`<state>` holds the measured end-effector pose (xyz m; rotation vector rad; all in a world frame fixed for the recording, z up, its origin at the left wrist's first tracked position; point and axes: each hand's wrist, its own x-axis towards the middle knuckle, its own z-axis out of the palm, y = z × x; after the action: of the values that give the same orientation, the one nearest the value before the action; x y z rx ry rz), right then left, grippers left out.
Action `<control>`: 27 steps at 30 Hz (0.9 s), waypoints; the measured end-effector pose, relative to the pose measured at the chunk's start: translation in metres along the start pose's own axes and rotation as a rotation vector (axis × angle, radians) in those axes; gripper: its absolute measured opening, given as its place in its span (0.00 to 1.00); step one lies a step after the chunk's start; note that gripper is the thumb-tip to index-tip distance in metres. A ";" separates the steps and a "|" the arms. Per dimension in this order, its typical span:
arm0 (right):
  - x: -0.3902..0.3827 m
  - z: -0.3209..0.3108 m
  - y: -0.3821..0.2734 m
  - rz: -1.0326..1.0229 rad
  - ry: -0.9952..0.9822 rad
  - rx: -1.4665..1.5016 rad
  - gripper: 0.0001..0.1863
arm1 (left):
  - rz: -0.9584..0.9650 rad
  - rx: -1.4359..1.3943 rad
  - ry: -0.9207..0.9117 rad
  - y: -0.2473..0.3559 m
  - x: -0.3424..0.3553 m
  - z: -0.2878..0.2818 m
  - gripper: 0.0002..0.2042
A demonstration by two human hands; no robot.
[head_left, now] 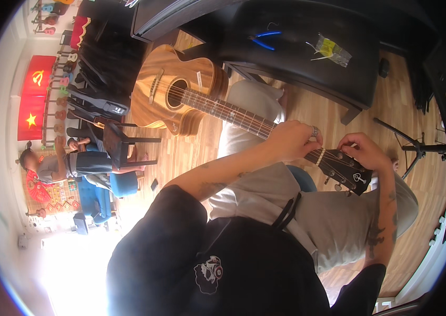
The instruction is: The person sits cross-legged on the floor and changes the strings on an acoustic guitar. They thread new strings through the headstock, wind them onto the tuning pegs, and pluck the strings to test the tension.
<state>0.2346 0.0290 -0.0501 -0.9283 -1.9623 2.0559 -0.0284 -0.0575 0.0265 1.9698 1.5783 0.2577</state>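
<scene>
The guitar (202,104) is grained wood — the bench (292,57) smooth, faintly glossy.

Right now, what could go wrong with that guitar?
Maybe two things. The left hand is on the neck and the right hand is at the headstock, close to the strings: one stretched too tight might snap and whip back. Both hands are away from the guitar body, and I can't see clearly what holds it up, so it might tip or bump something.
</scene>
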 end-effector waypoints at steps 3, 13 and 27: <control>-0.006 -0.005 -0.014 -0.016 0.005 -0.184 0.09 | 0.022 -0.021 0.008 -0.003 0.000 0.006 0.07; 0.004 0.004 -0.004 0.062 0.219 -0.274 0.11 | -0.117 0.036 -0.076 0.004 0.006 0.006 0.08; 0.006 -0.017 0.026 -0.244 -0.038 -0.077 0.07 | -0.153 -0.125 -0.114 0.013 0.010 0.004 0.06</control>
<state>0.2463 0.0434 -0.0757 -0.6295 -2.0708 1.8884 -0.0133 -0.0505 0.0286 1.7283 1.5904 0.1753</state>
